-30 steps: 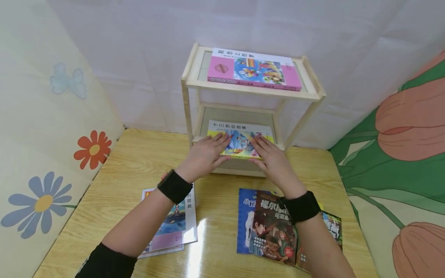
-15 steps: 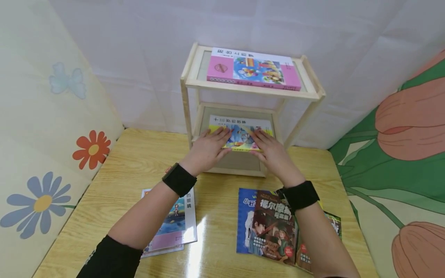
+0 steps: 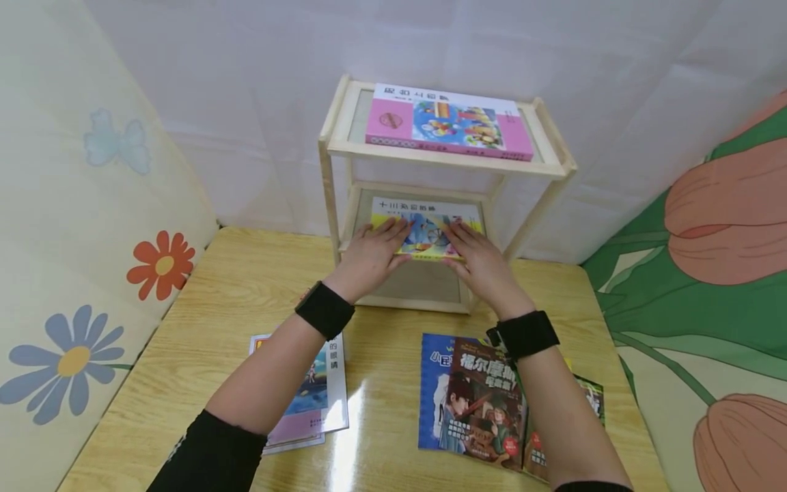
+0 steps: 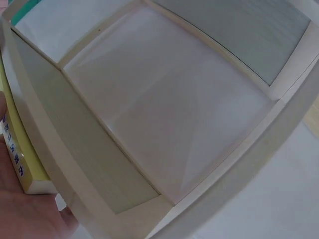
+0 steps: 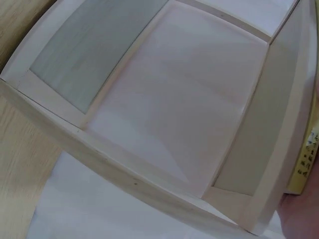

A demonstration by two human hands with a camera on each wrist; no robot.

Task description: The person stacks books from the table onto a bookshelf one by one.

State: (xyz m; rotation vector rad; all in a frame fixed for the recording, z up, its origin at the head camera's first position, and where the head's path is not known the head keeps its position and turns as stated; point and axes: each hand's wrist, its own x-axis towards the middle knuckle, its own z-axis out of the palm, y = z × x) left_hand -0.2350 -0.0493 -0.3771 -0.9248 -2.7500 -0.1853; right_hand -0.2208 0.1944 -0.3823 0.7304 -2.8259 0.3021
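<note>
A yellow-and-white book point(image 3: 424, 236) lies on the middle shelf of a small wooden rack point(image 3: 418, 283). My left hand point(image 3: 369, 260) touches it on the left, with fingers laid straight over the cover and the thumb at the front spine. On the right, my right hand point(image 3: 482, 263) rests on the cover in the same way, thumb also at the spine. The left wrist view shows the book's yellow spine point(image 4: 20, 149) at the left edge beside part of the hand. In the right wrist view a strip of spine point(image 5: 305, 164) appears at the right edge.
A pink book point(image 3: 451, 123) lies on the rack's top shelf. On the wooden table point(image 3: 369, 424), books with a blue-and-pink cover point(image 3: 307, 410) lie at left. Several more, including a brown book point(image 3: 482, 403) over a blue one point(image 3: 432, 383), lie at right. Printed cloth hangs around.
The yellow-and-white book has slid back on the middle shelf, away from me, with both hands moving along with it. More of the bottom shelf shows. The other books stay where they were.
</note>
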